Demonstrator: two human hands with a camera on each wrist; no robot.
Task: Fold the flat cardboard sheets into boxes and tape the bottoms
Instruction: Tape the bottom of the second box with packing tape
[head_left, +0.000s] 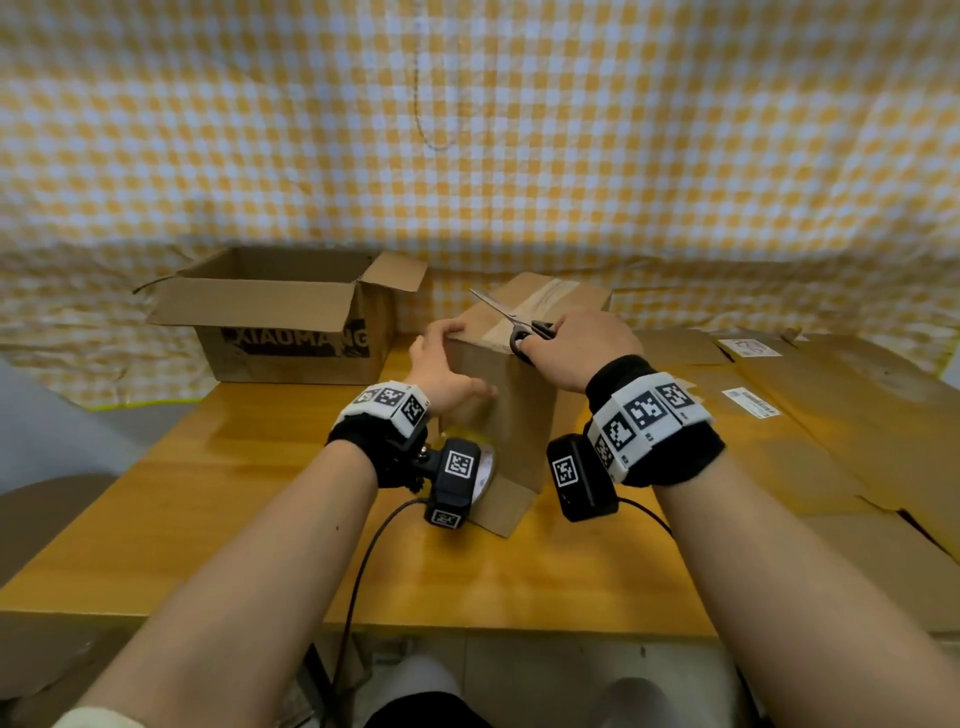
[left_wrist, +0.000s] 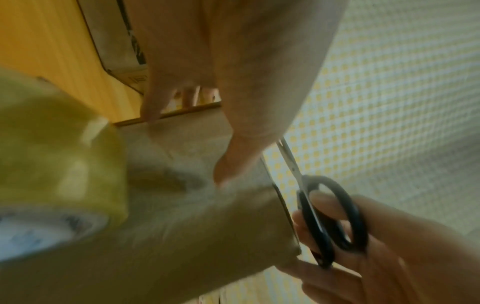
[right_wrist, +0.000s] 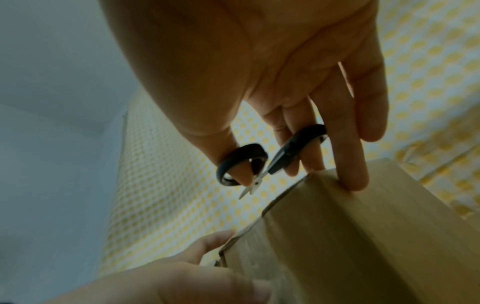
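A folded cardboard box (head_left: 498, 415) stands on the wooden table (head_left: 249, 499), with a strip of clear tape (head_left: 540, 301) across its upper face. My left hand (head_left: 462, 358) holds the box's upper left corner, fingers over the top edge and thumb on the near face. My right hand (head_left: 576, 348) grips black-handled scissors (head_left: 511, 319) above the box top, blades pointing up and left; the thumb and fingers sit in the loops of the scissors (right_wrist: 259, 164). Two right fingers (right_wrist: 353, 176) touch the top edge. A yellowish tape roll (left_wrist: 64, 174) lies by the box's base, under my left wrist.
An open box printed XIAOMANG (head_left: 291, 322) stands at the back left. Several flat cardboard sheets (head_left: 831, 415) cover the right side of the table. A yellow checked cloth (head_left: 467, 130) hangs behind. A black cable (head_left: 363, 571) runs off the near edge.
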